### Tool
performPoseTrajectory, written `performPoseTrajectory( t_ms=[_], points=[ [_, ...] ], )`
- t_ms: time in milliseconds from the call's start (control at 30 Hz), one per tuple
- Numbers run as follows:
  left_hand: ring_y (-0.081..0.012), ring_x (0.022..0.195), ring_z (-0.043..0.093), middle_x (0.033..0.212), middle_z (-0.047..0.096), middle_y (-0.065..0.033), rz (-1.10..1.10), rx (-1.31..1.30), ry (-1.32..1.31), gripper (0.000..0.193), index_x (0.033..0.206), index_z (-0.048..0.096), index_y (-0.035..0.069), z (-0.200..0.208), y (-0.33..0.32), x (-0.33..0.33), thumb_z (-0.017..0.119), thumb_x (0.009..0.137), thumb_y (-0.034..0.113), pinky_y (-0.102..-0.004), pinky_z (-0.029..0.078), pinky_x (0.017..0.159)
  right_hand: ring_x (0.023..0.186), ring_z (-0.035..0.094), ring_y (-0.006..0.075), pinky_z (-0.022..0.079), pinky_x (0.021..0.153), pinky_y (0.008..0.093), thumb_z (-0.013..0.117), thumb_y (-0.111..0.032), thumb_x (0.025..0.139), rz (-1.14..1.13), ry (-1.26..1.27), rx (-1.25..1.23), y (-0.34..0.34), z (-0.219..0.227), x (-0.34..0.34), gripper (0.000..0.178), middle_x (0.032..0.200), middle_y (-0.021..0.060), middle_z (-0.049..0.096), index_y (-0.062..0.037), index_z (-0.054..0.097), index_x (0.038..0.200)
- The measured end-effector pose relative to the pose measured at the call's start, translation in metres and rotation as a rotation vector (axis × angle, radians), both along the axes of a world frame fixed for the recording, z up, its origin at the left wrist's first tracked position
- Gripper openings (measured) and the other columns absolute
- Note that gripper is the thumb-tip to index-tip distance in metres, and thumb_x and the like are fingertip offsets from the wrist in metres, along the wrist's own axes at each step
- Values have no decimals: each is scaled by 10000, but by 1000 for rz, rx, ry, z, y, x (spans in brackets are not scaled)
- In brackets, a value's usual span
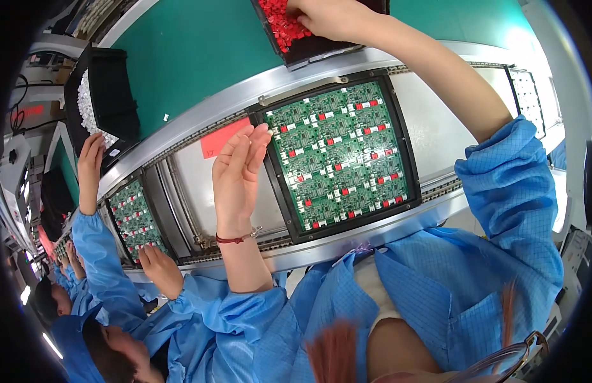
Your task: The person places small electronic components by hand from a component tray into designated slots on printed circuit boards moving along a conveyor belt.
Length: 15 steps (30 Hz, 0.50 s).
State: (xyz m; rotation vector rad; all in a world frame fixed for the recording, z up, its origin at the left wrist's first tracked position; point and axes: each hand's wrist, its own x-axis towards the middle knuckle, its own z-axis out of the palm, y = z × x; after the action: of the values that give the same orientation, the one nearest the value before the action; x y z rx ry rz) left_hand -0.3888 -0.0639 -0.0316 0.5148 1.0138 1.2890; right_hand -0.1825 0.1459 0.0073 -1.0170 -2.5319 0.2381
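My right hand [331, 19] reaches into a black bin [321, 54] at the far side, fingers curled down among small red plastic connectors [282, 25]. Its fingertips are partly hidden there. My left hand [240, 169], with a red cord bracelet at the wrist, is raised palm up by the left edge of a black-framed panel. The fingers are loosely bent and apart, and I see nothing between them. The panel of green circuit boards [337, 156] bears rows of white and red connectors. A red card [222, 140] lies partly behind my left hand.
The panel sits on a metal-railed conveyor [289, 255]. On the left, a co-worker's hand [91, 159] touches a black bin [114, 89] of white connectors; their other hand [159, 271] is at another board panel [133, 217]. One loose white connector [166, 117] lies on the green surface [187, 57].
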Motion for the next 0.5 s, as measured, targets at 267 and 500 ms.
performPoseTrajectory(
  t_ms=[267,500],
  points=[
    [-230,1102,551,1161,565,-184,43,35,52,268,1148,496,-96,-3,2,5,460,932,58,-282,434,988,915,573,337,459,825,366,521,36,735,-24,198,-25,-29,27,16,171,928,192,597,52,636,861],
    [-217,1034,589,1119,584,-180,22,11,-24,222,1087,525,-66,-4,1,2,463,941,89,-253,489,894,893,588,310,478,770,344,577,2,742,-12,234,-279,-75,60,29,159,904,166,616,48,636,882]
  ],
)
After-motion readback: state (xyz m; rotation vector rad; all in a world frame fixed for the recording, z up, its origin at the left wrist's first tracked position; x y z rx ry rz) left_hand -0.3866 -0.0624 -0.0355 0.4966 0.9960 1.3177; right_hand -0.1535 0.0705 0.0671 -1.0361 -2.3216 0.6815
